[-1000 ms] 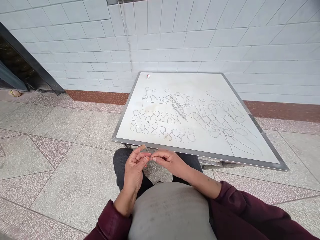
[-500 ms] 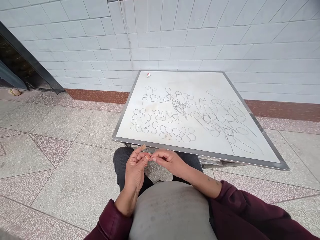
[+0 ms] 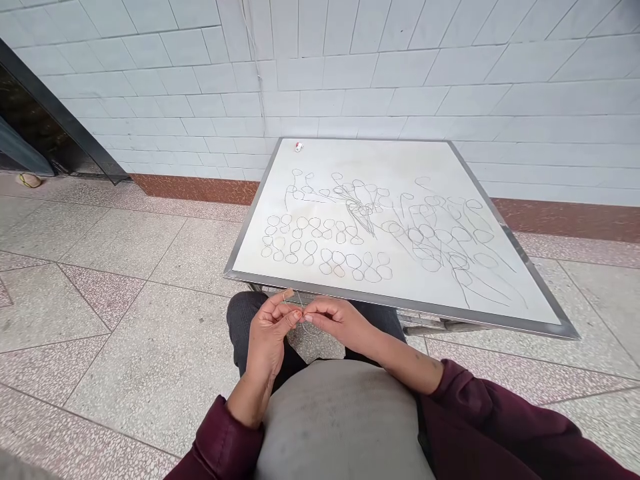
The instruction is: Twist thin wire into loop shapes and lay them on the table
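Fingertips of my left hand [image 3: 267, 335] and my right hand [image 3: 340, 321] meet just in front of the table's near edge, above my lap. Both hands pinch a thin wire [image 3: 299, 298], which loops above and below the fingertips. A tan wrap covers the tip of one raised left finger. On the white table [image 3: 370, 157] lie several wire pieces bent into double loops [image 3: 310, 253] at the near left. A tangled bundle of looped wires [image 3: 367, 207] rests at the middle, and more looped wires with long tails [image 3: 450, 243] spread over the right side.
A small red and white item [image 3: 299, 147] sits at the table's far left corner. Behind the table stands a tiled wall [image 3: 350, 73] with a hanging cord [image 3: 259, 79]. A slipper [image 3: 29, 180] lies on the floor at the far left, near a dark opening.
The wire between my hands now shows a wider loop above the fingertips, and the loop below looks smaller. My hands have hardly moved.
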The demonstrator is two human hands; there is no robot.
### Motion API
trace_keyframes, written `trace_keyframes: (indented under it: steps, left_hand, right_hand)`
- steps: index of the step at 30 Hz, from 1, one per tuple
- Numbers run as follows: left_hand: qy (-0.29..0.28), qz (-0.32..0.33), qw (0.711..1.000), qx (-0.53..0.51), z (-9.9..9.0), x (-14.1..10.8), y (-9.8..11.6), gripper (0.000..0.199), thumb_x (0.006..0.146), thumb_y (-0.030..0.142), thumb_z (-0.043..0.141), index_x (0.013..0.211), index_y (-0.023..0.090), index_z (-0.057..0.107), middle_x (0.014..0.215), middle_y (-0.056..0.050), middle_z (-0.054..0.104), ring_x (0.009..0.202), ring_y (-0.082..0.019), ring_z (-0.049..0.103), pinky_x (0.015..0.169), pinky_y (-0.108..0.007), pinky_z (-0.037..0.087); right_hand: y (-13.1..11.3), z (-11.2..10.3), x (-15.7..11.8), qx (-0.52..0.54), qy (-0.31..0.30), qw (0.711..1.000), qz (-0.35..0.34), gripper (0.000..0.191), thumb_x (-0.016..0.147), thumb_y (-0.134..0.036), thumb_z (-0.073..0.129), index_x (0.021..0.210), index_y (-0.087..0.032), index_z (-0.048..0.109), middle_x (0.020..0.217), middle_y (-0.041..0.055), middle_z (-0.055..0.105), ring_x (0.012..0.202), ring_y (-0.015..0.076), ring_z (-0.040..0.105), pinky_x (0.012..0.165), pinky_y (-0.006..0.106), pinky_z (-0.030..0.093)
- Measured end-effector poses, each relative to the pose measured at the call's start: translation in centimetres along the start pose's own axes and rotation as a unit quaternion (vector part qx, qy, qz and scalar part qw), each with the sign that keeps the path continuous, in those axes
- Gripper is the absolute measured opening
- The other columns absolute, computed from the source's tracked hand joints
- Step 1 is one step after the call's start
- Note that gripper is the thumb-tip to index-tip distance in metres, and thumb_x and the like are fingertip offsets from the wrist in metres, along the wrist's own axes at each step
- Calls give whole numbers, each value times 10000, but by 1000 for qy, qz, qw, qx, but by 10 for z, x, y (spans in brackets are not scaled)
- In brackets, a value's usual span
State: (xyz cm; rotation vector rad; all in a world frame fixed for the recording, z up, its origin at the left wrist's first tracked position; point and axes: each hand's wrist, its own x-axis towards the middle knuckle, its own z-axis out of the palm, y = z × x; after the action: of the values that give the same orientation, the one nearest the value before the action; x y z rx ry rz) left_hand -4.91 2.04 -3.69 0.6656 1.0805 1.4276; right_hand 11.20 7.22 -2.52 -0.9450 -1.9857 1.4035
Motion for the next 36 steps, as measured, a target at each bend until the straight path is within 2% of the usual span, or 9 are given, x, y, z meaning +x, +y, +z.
trace_keyframes:
  steps: [4,8,17,23,27,32,36]
  left_hand:
    - [-5,0,1000,2,-1,1,1,402,711,189,766,1099,206,662,782,1,701,661,-84,580,650,-211,425]
    - [-20,-28,999,-20,0,1,5,485,698,193,775,1162,223,635,894,-32,730,763,-122,630,738,-255,466]
    - [-28,-55,995,-84,3,2,7,470,695,158,777,1142,205,638,793,0,707,752,-101,641,767,-234,477]
    - [7,-44,993,-105,3,2,3,445,700,151,778,1124,192,651,753,16,699,669,-56,608,665,-162,460]
    - [26,-53,993,-103,2,2,3,450,695,168,783,1123,187,645,754,16,695,644,-65,608,630,-179,479]
    - [55,-57,994,-72,0,1,5,446,674,197,801,1090,178,642,743,-2,709,649,-92,632,616,-203,496]
    - [65,-60,994,-61,0,0,6,435,647,211,817,1044,172,643,711,-3,709,634,-105,641,614,-219,504]
  right_hand:
    - [-1,0,0,8,-3,1000,8,213,892,-334,537,805,-194,670,751,2,584,695,130,504,649,249,389]
    - [-4,-1,1,18,-10,1000,18,214,888,-346,539,805,-197,669,781,7,608,706,133,524,660,254,402]
    - [-7,-2,1,19,-7,999,28,237,885,-380,537,822,-194,670,797,15,614,727,136,526,669,258,406]
    - [-12,0,1,39,8,999,31,266,893,-412,513,830,-193,650,720,-10,558,630,113,446,609,245,369]
    - [-10,2,1,67,3,997,32,259,892,-426,517,834,-196,623,701,-18,533,600,104,417,573,233,356]
    - [-2,5,-2,103,-21,994,20,218,919,-408,488,981,-217,573,745,-17,534,605,105,437,574,234,381]
    - [3,8,-1,105,-14,994,29,187,896,-395,527,923,-212,556,716,-27,519,591,103,433,562,230,374]
